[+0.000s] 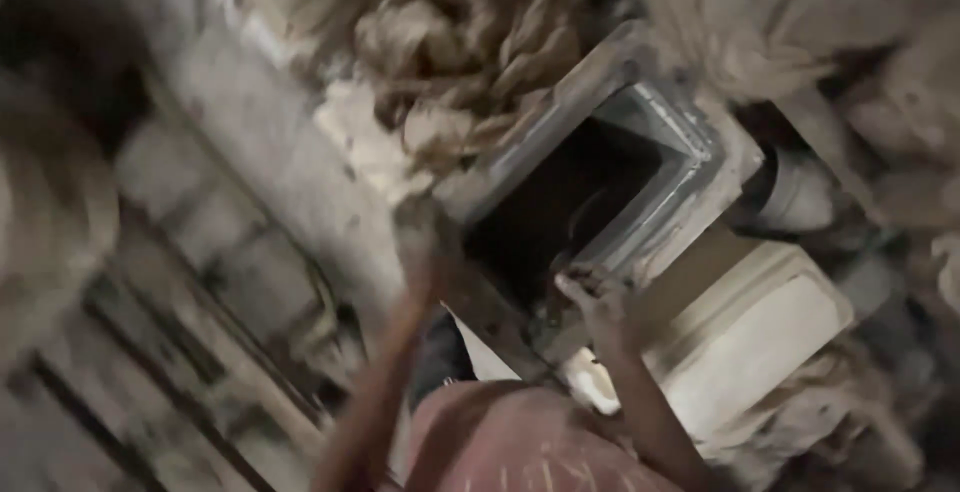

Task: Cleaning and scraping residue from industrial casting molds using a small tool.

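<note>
While the view is blurred and tilted, both arms reach up from the bottom edge toward a square metal frame (690, 167) that borders a dark opening (560, 212). The left hand (425, 242) sits at the frame's lower left corner, against the grey edge there; its fingers look bunched, but the blur hides whether it grips anything, so its state cannot be told. The right hand (595, 297) is at the frame's lower edge, just below the opening, with the fingers curled over the rim; whether they clamp it or only rest on it cannot be told either. Above the frame, to its upper left, hangs a tangle of pale fibrous stuff (460, 62), touching the frame's top corner. A round grey pipe (800, 192) lies just right of the frame. Below and right of the frame sits a cream box (750, 332), close against the frame's lower right side. Left of the frame runs a rough grey wall (250, 152). A pinkish sleeve or garment (520, 447) fills the bottom, below the frame, between the two forearms.
</note>
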